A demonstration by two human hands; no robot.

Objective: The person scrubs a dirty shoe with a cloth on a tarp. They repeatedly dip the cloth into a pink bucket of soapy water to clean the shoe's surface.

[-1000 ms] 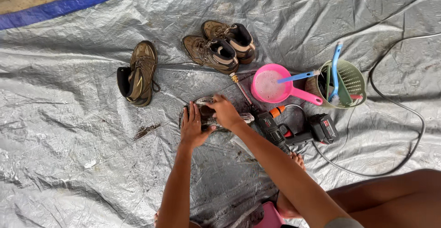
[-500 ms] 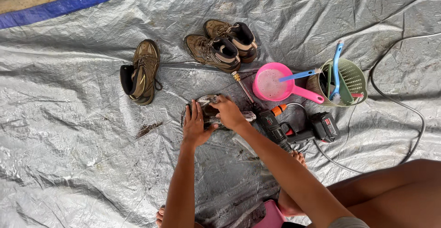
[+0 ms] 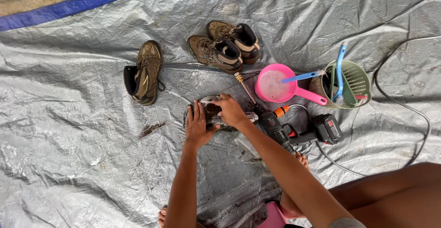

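Head view: on grey tarp [image 3: 69, 154], a muddy boot [image 3: 213, 113] on its side, mid-frame, below the boot pair [image 3: 225, 46] and left of the pink scoop [image 3: 275, 84] and drill-like sprayer [image 3: 294, 133]. Probably fairly heavy, stiff in the sole yet soft in the upper, slick with wet dirt; best gripped at sole edge and heel. Left hand [image 3: 198, 126] spread flat against the boot's side, pressing rather than clasping; right hand [image 3: 231, 111] curled over the top, fingers closed on it.
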